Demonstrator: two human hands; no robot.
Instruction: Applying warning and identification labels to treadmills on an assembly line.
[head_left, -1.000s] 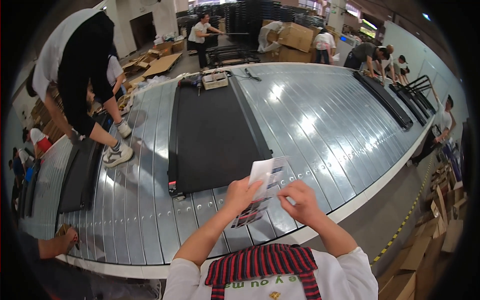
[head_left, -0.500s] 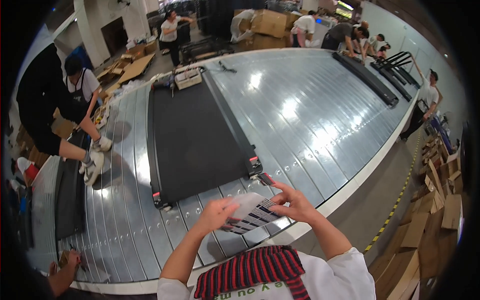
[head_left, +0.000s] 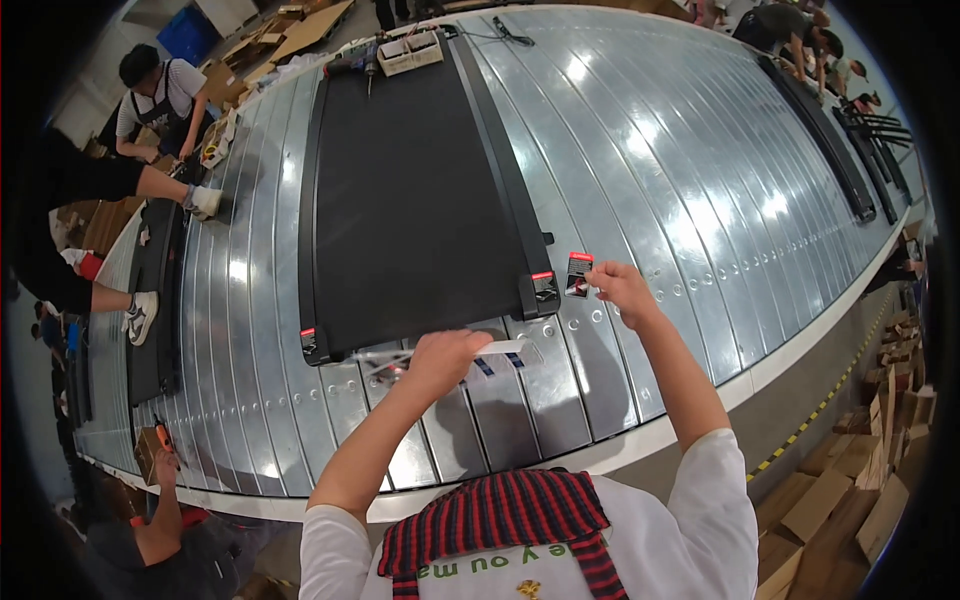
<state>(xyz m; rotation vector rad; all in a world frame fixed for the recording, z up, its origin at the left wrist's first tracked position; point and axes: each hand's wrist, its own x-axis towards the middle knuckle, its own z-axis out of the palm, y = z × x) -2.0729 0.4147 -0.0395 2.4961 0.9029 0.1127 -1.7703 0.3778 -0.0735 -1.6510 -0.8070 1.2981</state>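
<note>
My left hand (head_left: 445, 362) is closed around a few thin label sheets (head_left: 503, 347), seen nearly edge-on and partly blurred, just past the near end of a treadmill deck. My right hand (head_left: 622, 290) pinches a small black warning sticker with a red top (head_left: 578, 274), held beside the deck's near right corner. The treadmill deck (head_left: 410, 200) lies flat, with a black belt and dark side rails. Similar red-topped stickers sit on its two near corner caps, the right sticker (head_left: 543, 287) and the left sticker (head_left: 308, 340).
The deck rests on a slatted metal conveyor (head_left: 640, 200). A power drill (head_left: 350, 66) and a divided parts box (head_left: 410, 53) stand on its far end. A co-worker's shoe (head_left: 142, 318) is at left beside another deck. Cardboard (head_left: 820, 500) is stacked at right.
My hands have moved apart. The right has gone up and right with the sticker, while the left has tilted the sheets over. My view has shifted, bringing the deck closer.
</note>
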